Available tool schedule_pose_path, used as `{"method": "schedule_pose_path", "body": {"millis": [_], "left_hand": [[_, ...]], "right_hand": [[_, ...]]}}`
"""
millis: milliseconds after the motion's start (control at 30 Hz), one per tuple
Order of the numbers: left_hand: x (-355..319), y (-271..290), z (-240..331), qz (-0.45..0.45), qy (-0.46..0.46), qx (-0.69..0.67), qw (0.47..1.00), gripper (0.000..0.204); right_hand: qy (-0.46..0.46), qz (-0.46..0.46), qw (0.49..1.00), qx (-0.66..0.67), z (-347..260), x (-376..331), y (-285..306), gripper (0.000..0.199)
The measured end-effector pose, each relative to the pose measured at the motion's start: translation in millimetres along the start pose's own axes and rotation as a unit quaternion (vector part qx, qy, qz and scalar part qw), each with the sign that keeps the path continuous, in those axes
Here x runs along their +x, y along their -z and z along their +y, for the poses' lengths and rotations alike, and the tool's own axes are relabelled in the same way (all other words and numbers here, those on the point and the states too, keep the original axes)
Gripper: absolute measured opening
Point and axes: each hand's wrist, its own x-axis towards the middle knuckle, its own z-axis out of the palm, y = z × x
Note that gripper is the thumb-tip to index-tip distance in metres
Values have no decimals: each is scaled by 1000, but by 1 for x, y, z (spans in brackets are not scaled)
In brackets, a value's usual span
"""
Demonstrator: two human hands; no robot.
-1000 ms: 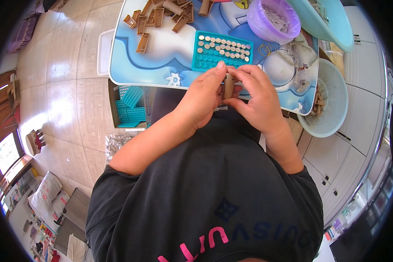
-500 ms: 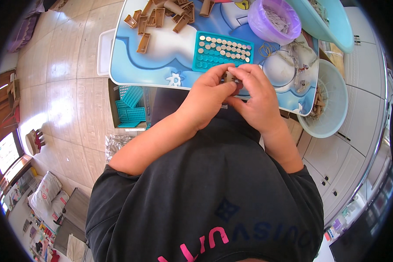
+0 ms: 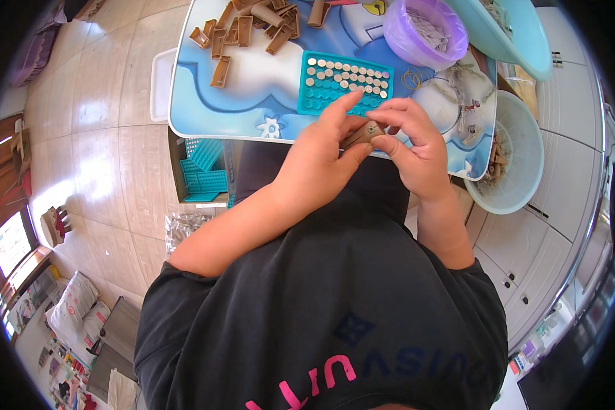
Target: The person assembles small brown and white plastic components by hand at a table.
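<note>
Table: blue and white cartoon-printed top [image 3: 205, 102], its far edge cut off by the frame.
Containers: a pale aqua basin [image 3: 538, 51], cut off above, and a translucent tub [image 3: 526, 184] flank the table's right, probably for easy reach; their contents are hard to make out.
Bag-lined bucket: purple [image 3: 396, 42], holding greyish strips I cannot identify.
Teal tray: its pocketed face [image 3: 309, 104] lies just beyond the hands, likely to keep small parts separate; fingers hide some of its near edge.
Left hand: curled [image 3: 316, 158] around a brown casing, index finger raised clear, apparently steadying it; the lower fingers are hidden.
Right hand: thumb and fingers [image 3: 420, 147] nearly closed at the casing's other end.
Brown casing: between both hands [image 3: 362, 136], over the table's near edge, mostly covered.
Loose casings: trough-shaped, heaped [image 3: 244, 31] upper left, some out of frame.
Silvery discs: seated in the upper pockets [image 3: 354, 68], faces too small to read.
</note>
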Motion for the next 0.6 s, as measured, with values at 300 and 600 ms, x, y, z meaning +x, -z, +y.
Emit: {"method": "schedule_pose_path", "body": {"millis": [300,600], "left_hand": [[-6,9,2,28,-11,58,998,21],[-4,9,-3,10,173,-231,957,17]], "right_hand": [[-49,77,964,249,7,-12,-14,29],[-130,119,937,303,9,-12,-22,22]]}}
